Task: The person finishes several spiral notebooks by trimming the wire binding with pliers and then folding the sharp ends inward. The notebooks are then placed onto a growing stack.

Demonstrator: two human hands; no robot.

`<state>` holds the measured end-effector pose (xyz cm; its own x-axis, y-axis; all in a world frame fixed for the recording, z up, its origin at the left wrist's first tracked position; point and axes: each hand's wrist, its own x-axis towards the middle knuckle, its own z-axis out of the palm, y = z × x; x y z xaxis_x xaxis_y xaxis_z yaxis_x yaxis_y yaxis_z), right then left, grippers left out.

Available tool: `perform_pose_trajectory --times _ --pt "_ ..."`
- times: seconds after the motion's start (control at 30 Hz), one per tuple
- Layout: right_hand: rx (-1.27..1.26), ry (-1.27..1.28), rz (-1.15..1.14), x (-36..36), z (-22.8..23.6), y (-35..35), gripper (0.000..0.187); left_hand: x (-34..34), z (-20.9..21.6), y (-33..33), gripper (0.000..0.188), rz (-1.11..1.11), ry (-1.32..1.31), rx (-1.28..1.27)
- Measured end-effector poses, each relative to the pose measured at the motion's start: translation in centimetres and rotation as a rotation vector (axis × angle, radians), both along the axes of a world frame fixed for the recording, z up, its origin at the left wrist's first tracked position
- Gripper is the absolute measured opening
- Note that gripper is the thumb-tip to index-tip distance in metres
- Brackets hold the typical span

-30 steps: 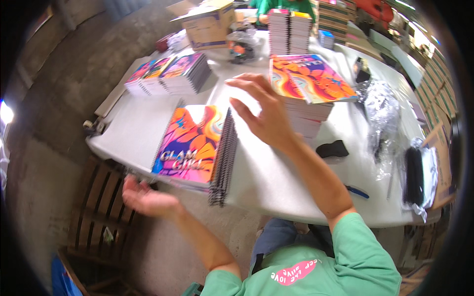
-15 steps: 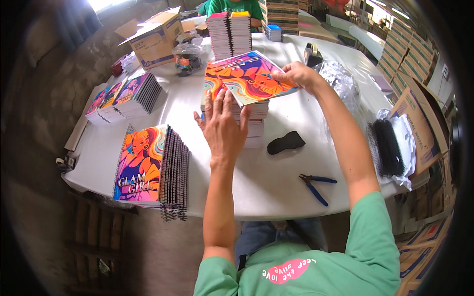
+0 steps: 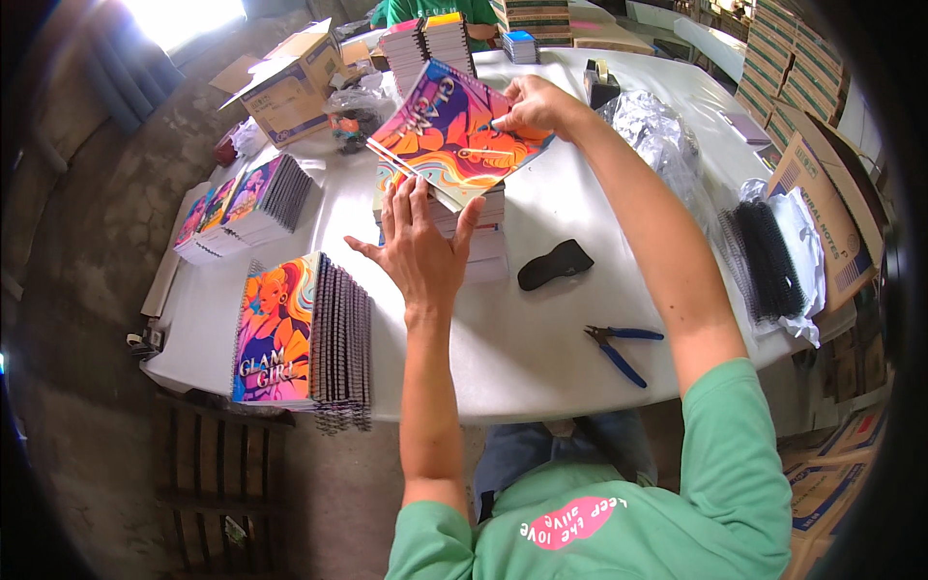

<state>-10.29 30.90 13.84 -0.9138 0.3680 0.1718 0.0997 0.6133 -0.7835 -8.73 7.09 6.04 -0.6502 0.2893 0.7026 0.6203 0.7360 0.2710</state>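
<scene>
My right hand [image 3: 541, 106] pinches the right side of a colourful notebook [image 3: 464, 130] with a printed figure on its cover. The notebook is tilted, its far corner raised, above a stack of similar pads [image 3: 483, 251]. No coil shows along its visible edges. My left hand [image 3: 420, 242] is open, fingers spread, with the fingertips at the notebook's near edge and on the top of the stack. Left of it, a pile of spiral-bound notebooks [image 3: 280, 329] with the same style of cover lies at the table's front edge.
Blue-handled cutting pliers [image 3: 619, 350] and a black oblong object [image 3: 556, 265] lie on the white table [image 3: 522, 367]. Black plastic coils [image 3: 764, 261] stand at the right beside a carton [image 3: 822, 222]. More notebooks [image 3: 237, 208], an open box [image 3: 290, 97] and clear plastic [image 3: 652, 140] surround the work. A person [image 3: 396, 12] is opposite.
My right hand has moved up and left, tilting the notebook more steeply and turning it. My left hand has shifted slightly down and left, its thumb spread wider.
</scene>
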Motion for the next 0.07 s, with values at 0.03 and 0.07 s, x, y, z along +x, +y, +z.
perform_pose_trajectory --times 0.03,0.07 --pt "0.017 0.046 -0.008 -0.06 0.03 -0.28 0.053 -0.11 0.05 -0.21 0.071 0.015 -0.011 -0.051" --pt "0.066 -0.004 -0.058 -0.01 0.52 -0.16 0.060 -0.34 0.07 -0.46 0.072 0.028 -0.023 -0.102"
